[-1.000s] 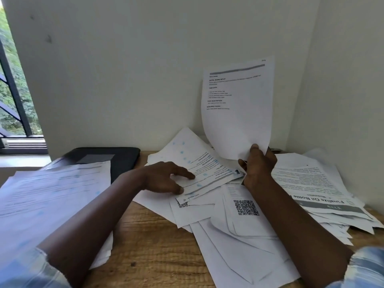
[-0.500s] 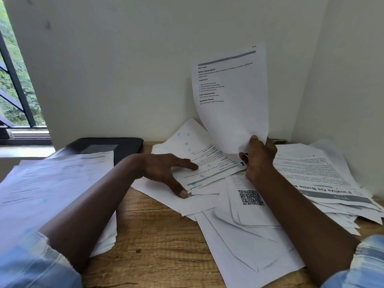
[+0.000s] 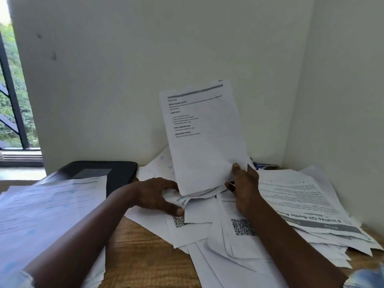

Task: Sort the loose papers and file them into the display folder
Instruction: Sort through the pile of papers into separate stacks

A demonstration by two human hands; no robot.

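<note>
My right hand [image 3: 246, 188] pinches the lower right edge of a printed sheet [image 3: 203, 138] and holds it upright above the desk. Beneath it, loose papers [image 3: 239, 246] lie in a messy overlapping pile, some with QR codes. My left hand [image 3: 153, 196] reaches into this pile and pinches a printed sheet [image 3: 188, 201] between thumb and fingers. That sheet's edge is bent upward, and the upright sheet hides the fingertips. The black display folder [image 3: 97, 173] lies shut at the back left of the desk.
A stack of printed sheets [image 3: 45, 208] covers the left of the wooden desk [image 3: 141, 256] and overlaps the folder's front. More sheets with a bold heading [image 3: 301, 204] are heaped at the right. Walls close the back and right; a window [image 3: 12, 100] is at far left.
My left hand has gone from resting flat on a pile sheet to pinching it, and its edge now lifts. The upright sheet in my right hand has shifted slightly left, over my left fingers.
</note>
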